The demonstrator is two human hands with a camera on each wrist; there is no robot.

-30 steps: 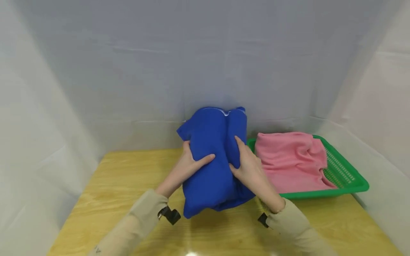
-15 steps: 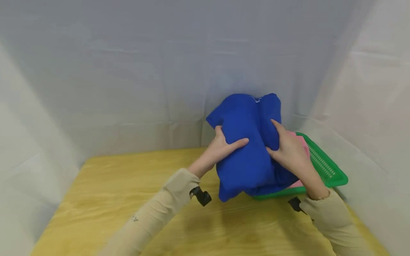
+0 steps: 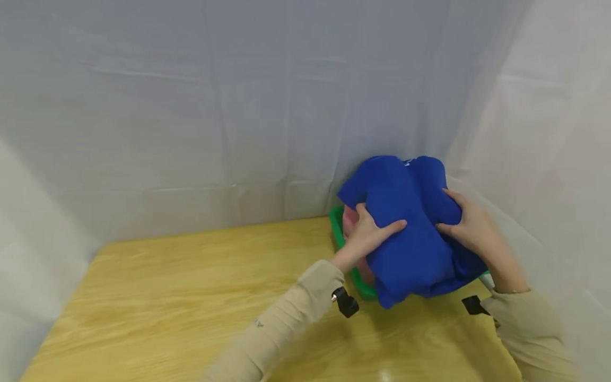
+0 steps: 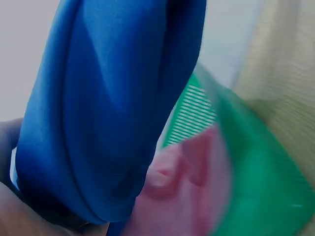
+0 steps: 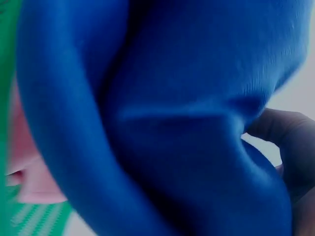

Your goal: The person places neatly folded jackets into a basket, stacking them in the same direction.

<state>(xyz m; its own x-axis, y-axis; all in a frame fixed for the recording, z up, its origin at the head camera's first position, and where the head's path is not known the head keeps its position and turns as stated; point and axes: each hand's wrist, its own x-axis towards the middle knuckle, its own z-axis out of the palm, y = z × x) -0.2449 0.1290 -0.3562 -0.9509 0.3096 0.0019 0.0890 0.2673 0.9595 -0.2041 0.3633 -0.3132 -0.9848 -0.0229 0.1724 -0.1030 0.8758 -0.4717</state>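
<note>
A folded blue garment (image 3: 406, 239) hangs between my two hands over the green basket (image 3: 337, 228) at the right of the table. On its left side my left hand (image 3: 365, 236) grips it, thumb lying across the front. My right hand (image 3: 472, 225) pinches the opposite edge, with thumb and fingers at a fold. Beneath the blue cloth a pink garment (image 3: 366, 271) lies in the basket, mostly covered in the head view. The left wrist view shows the pink garment (image 4: 182, 191) below the blue cloth (image 4: 108, 108), inside the basket's slotted wall (image 4: 194, 115).
The wooden table (image 3: 191, 286) stretches to the left of the basket. A pale sheet (image 3: 167, 116) hangs behind it, and another sheet (image 3: 549, 175) stands close on the right, near my right hand.
Both hands have carried the blue garment rightward, from beside the basket to over it. It now hides most of the pink garment. The head view has turned right.
</note>
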